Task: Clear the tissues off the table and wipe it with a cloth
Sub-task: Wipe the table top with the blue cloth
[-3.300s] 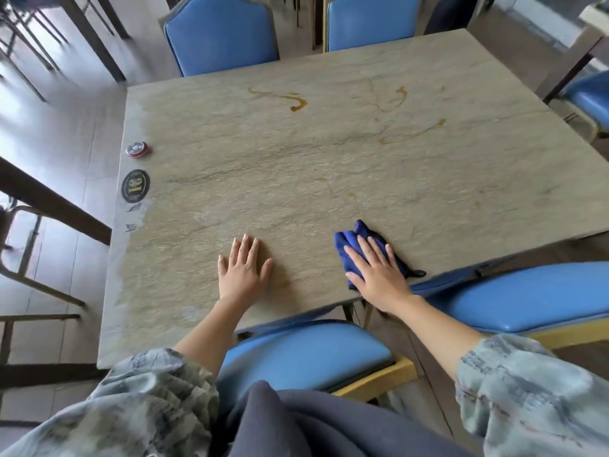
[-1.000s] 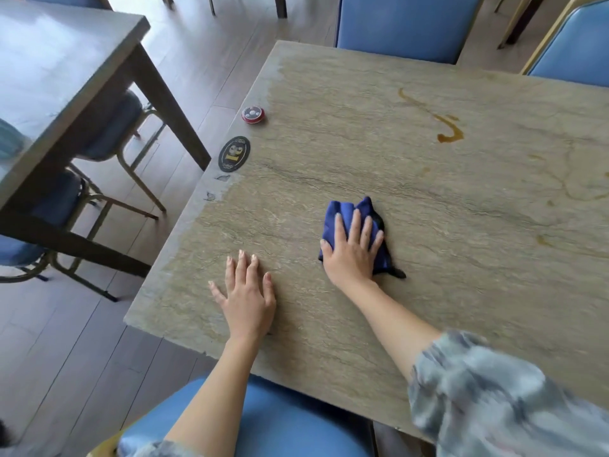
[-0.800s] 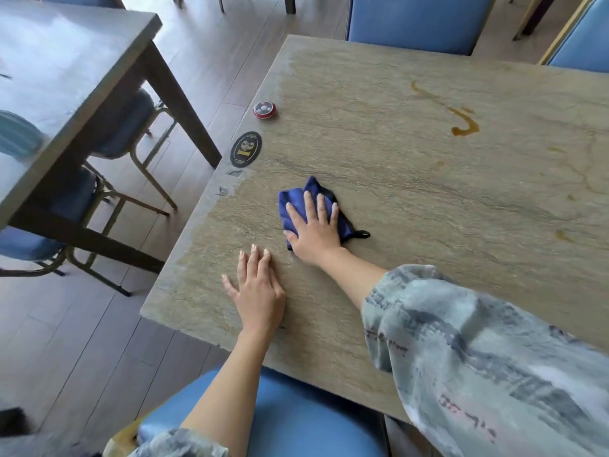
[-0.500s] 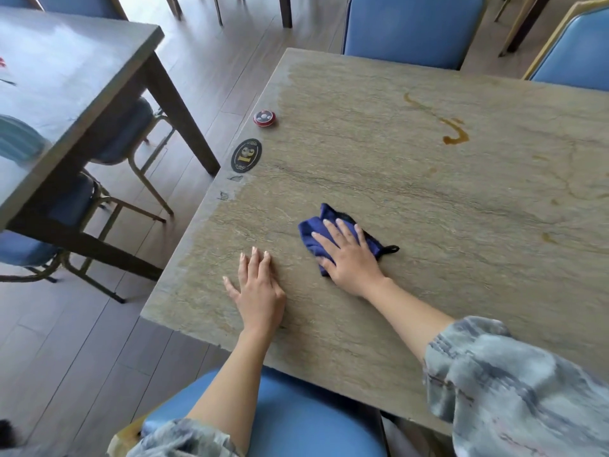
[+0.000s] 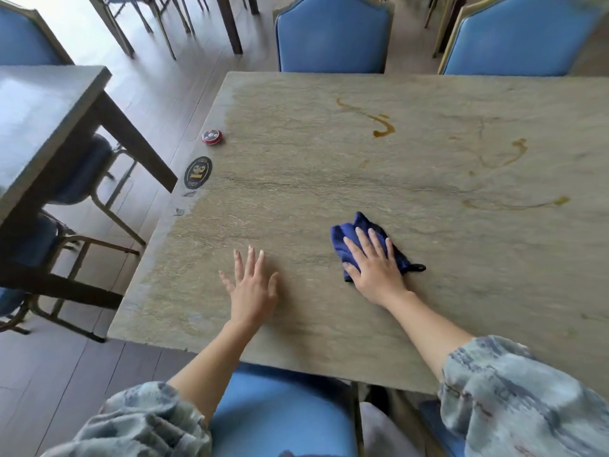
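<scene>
Half a second back the right hand (image 5: 374,268) had the blue cloth (image 5: 359,235) close beside the left hand (image 5: 252,288); now hand and cloth sit further toward the right side of the table (image 5: 329,179), well apart from the left hand. The left hand has kept its spot near the near edge, though its fingers (image 5: 250,258) now look spread wider.

Toward the far edge and the right side the tabletop lies open, marked only by brown streaks (image 5: 382,125) in the far half. Along the left edge sit a small red disc (image 5: 212,137) and, nearer, a dark oval number plate (image 5: 197,172); both are well away from the cloth. Blue chairs (image 5: 333,34) stand at the far edge, and another table (image 5: 43,117) stands off to the left across a strip of floor.

The right hand lies flat on the cloth, fingers straight and slightly apart, pressing it down. Blue fabric shows beyond the fingertips and to their left, and a small dark loop (image 5: 418,267) pokes out on the right. The left hand rests open on bare tabletop.
</scene>
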Motion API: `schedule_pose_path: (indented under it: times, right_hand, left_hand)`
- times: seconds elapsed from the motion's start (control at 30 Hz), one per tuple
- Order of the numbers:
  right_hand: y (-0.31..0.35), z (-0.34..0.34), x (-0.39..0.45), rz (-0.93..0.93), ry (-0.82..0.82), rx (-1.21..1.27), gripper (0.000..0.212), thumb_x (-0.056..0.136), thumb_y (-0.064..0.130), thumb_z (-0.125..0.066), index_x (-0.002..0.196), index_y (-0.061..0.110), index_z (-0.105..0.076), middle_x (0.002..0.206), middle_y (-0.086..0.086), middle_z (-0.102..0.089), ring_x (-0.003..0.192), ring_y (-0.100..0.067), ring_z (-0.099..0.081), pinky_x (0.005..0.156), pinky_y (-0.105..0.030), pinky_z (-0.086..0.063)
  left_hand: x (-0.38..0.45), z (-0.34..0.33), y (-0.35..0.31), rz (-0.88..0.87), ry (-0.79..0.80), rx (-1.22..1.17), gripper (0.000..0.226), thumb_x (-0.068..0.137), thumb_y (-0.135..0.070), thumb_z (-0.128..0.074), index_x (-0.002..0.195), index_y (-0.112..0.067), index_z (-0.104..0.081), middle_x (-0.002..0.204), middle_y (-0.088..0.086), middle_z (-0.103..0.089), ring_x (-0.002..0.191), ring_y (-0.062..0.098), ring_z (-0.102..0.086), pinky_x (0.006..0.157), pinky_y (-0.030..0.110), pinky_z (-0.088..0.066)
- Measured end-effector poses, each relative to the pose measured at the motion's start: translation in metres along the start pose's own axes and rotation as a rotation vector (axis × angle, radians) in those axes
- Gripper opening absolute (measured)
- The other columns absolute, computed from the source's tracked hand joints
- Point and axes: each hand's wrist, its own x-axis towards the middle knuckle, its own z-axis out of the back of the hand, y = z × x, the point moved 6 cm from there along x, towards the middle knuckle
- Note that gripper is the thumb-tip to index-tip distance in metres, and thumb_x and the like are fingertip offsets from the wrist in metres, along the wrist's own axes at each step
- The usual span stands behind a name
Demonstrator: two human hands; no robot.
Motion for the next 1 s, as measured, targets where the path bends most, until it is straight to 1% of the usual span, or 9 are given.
schedule_pose_path:
  times: [0.1,0.17,0.23,0.3,0.4,0.57,0.73,0.9,1.0]
  right_hand:
    - [-0.056,0.012,-0.008,-0.223,0.002,0.032,0.06,0.098,0.049,-0.033,0.151,0.03,-0.012,0.16,0.0,0.003,0.147,-0.023,0.006,0.115,-0.048,0.007]
    - [-0.068,0.015,-0.018,-0.266,0.006,0.051,0.061,0.098,0.047,-0.034,0.151,0.029,-0.011,0.16,-0.002,0.004,0.147,-0.025,0.007,0.115,-0.05,0.008]
    - [-0.069,0.01,-0.037,-0.233,0.021,0.061,0.061,0.098,0.048,-0.034,0.151,0.028,-0.012,0.16,-0.003,0.004,0.147,-0.026,0.007,0.114,-0.05,0.01]
    - [-0.07,0.003,-0.066,-0.139,0.017,0.033,0.062,0.094,0.05,-0.029,0.15,0.024,-0.022,0.16,-0.005,-0.007,0.147,-0.029,-0.004,0.113,-0.049,0.009]
    - [-0.099,-0.002,-0.101,-0.037,0.009,-0.032,0.063,0.088,0.051,-0.031,0.143,0.021,-0.039,0.154,-0.006,-0.028,0.141,-0.031,-0.027,0.111,-0.05,-0.006]
    - [-0.183,0.016,-0.095,-0.242,-0.043,0.018,0.068,0.087,0.057,-0.021,0.147,0.025,-0.031,0.158,-0.005,-0.019,0.145,-0.028,-0.013,0.114,-0.052,-0.003]
    - [-0.168,0.027,-0.044,-0.497,-0.028,0.099,0.064,0.094,0.053,-0.036,0.151,0.031,-0.015,0.16,-0.01,0.004,0.145,-0.033,0.01,0.11,-0.059,0.011]
    - [-0.118,0.021,-0.034,-0.272,0.055,0.053,0.064,0.095,0.054,-0.032,0.151,0.034,-0.008,0.159,-0.01,0.01,0.145,-0.034,0.013,0.109,-0.058,0.015]
    - [-0.112,0.012,-0.07,-0.07,0.057,0.007,0.063,0.091,0.055,-0.026,0.149,0.031,-0.023,0.159,-0.008,-0.009,0.146,-0.034,-0.007,0.113,-0.056,0.006]
  left_hand:
    - [-0.001,-0.01,-0.043,-0.162,0.063,0.106,0.069,0.096,-0.056,-0.028,0.152,-0.019,-0.009,0.16,-0.002,0.004,0.144,0.022,0.021,0.11,0.058,0.014]
    - [-0.001,-0.016,-0.075,-0.26,0.097,0.132,0.072,0.095,-0.059,-0.024,0.152,-0.019,-0.006,0.16,-0.001,0.007,0.144,0.021,0.023,0.113,0.057,0.014]
    - [0.001,-0.021,-0.103,-0.29,0.113,0.111,0.072,0.095,-0.059,-0.025,0.152,-0.019,-0.007,0.16,-0.001,0.006,0.144,0.02,0.021,0.115,0.057,0.009]
    - [0.002,-0.027,-0.125,-0.285,0.115,0.084,0.072,0.095,-0.058,-0.029,0.152,-0.019,-0.009,0.161,-0.001,0.004,0.145,0.02,0.019,0.115,0.057,0.009]
    - [-0.001,-0.039,-0.148,-0.29,0.129,0.087,0.071,0.095,-0.057,-0.031,0.151,-0.019,-0.011,0.161,-0.001,0.003,0.146,0.018,0.017,0.114,0.057,0.009]
    - [-0.008,-0.056,-0.158,-0.281,0.131,0.14,0.076,0.092,-0.064,-0.022,0.152,-0.019,-0.009,0.16,-0.004,0.004,0.146,0.017,0.015,0.113,0.061,0.007]
    - [-0.004,-0.048,-0.162,-0.262,0.125,0.174,0.074,0.092,-0.064,-0.022,0.151,-0.02,-0.014,0.161,-0.005,-0.002,0.147,0.017,0.007,0.111,0.064,0.008]
    - [-0.005,-0.05,-0.165,-0.252,0.132,0.175,0.072,0.093,-0.062,-0.025,0.151,-0.021,-0.014,0.16,-0.006,0.0,0.147,0.016,0.007,0.111,0.065,0.006]
    - [-0.006,-0.051,-0.164,-0.248,0.114,0.168,0.074,0.092,-0.063,-0.026,0.151,-0.021,-0.014,0.161,-0.005,0.0,0.147,0.015,0.008,0.111,0.065,0.007]
